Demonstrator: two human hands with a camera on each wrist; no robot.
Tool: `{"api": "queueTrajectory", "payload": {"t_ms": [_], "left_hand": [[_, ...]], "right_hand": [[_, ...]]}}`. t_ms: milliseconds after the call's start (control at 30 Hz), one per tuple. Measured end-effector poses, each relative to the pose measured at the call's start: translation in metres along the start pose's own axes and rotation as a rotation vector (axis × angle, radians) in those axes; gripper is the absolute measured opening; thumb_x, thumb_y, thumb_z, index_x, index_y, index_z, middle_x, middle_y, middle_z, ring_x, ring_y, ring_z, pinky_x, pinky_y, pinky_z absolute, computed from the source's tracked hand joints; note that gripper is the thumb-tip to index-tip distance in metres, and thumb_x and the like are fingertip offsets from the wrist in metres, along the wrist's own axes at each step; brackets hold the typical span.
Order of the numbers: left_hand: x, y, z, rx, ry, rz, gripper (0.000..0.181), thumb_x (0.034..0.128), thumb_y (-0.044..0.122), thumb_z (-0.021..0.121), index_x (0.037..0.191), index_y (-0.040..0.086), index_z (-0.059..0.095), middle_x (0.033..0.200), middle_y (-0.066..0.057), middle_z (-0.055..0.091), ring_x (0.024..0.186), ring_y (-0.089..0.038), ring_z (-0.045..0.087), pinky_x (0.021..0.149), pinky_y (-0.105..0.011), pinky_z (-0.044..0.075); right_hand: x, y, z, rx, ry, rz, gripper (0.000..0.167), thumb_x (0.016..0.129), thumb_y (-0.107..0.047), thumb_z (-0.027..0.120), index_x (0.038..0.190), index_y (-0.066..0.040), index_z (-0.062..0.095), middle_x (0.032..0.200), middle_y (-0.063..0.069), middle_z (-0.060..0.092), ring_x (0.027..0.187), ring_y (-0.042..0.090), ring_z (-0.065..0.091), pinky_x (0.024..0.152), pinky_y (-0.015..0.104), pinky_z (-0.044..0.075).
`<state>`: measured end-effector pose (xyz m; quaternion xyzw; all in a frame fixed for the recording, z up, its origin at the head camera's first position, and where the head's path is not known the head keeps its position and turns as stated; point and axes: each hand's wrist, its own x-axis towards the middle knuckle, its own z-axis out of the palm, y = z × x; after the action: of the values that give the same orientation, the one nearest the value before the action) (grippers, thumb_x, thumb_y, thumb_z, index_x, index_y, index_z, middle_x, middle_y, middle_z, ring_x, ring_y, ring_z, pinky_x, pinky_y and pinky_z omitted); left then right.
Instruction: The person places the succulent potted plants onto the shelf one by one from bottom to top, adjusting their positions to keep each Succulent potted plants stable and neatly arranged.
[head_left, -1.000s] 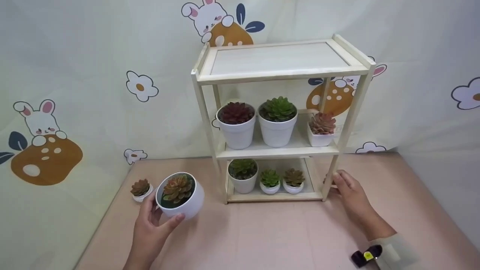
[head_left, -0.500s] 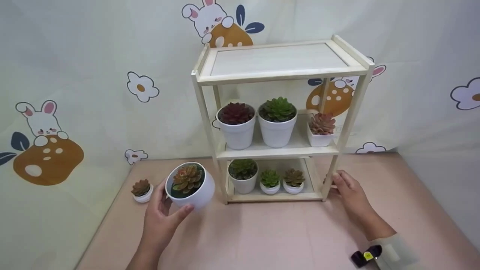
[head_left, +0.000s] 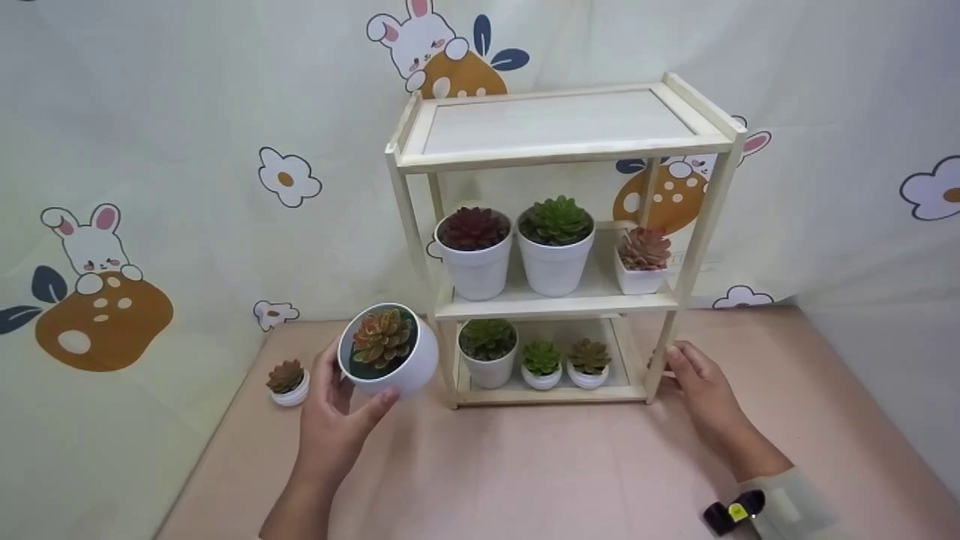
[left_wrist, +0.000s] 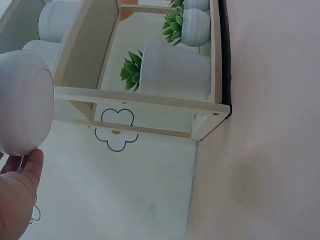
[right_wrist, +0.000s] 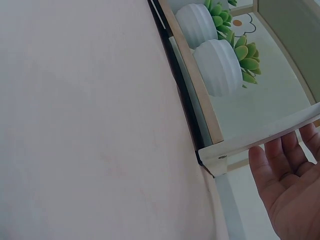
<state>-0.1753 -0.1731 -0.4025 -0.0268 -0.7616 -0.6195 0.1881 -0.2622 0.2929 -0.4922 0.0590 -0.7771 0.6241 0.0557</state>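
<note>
My left hand (head_left: 334, 420) holds a white round pot with an orange-green succulent (head_left: 382, 339), raised off the table and tilted with its plant side facing me. Its thumb lies along the pot's near side; in the left wrist view the pot's underside (left_wrist: 42, 107) shows. To its right stands a pale wooden shelf rack (head_left: 555, 302). My right hand (head_left: 705, 394) grips the rack's front right post low down, fingers partly hidden behind it. The right wrist view shows fingertips (right_wrist: 272, 147) against that side's frame.
The middle shelf bears a dark red succulent (head_left: 476, 259), a green one (head_left: 556, 255) and a pink one (head_left: 643, 262). Below stand three more potted plants (head_left: 487, 364). A small brown succulent (head_left: 287, 382) sits on the table at left. Patterned cloth (head_left: 187, 90) hangs behind.
My left hand has lifted the potted succulent higher and carried it right, closer to the rack. My right hand stays at the post.
</note>
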Motion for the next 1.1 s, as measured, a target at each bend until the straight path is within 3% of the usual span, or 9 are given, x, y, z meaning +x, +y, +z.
{"api": "queueTrajectory", "payload": {"t_ms": [167,333,1100], "left_hand": [[0.003,0.010,0.001,-0.012,0.009,0.022,0.089,0.0832,0.009,0.087,0.157,0.014,0.036,0.153,0.006,0.044,0.151,-0.015,0.038,0.126,-0.030,0.029],[0.007,0.019,0.001,-0.023,0.006,0.065,0.087,0.0843,0.005,0.085,0.156,0.010,0.036,0.153,0.002,0.044,0.151,-0.017,0.038,0.126,-0.029,0.028],[0.026,0.053,0.012,-0.042,0.053,0.159,0.089,0.0842,0.003,0.084,0.157,0.009,0.034,0.155,0.000,0.046,0.148,-0.017,0.043,0.121,-0.023,0.035]], "right_hand": [[-0.001,0.001,0.000,-0.019,-0.003,0.005,0.052,0.113,-0.039,0.042,0.130,0.008,0.055,0.122,0.019,0.065,0.109,0.005,0.066,0.097,0.020,0.057],[0.000,0.003,-0.001,-0.033,-0.013,0.022,0.059,0.111,-0.047,0.041,0.132,0.006,0.055,0.127,0.020,0.064,0.111,0.005,0.065,0.097,0.018,0.055],[0.001,0.001,-0.002,-0.031,-0.015,0.002,0.055,0.112,-0.042,0.041,0.132,0.007,0.055,0.123,0.016,0.067,0.109,0.002,0.066,0.096,0.020,0.057]]}}
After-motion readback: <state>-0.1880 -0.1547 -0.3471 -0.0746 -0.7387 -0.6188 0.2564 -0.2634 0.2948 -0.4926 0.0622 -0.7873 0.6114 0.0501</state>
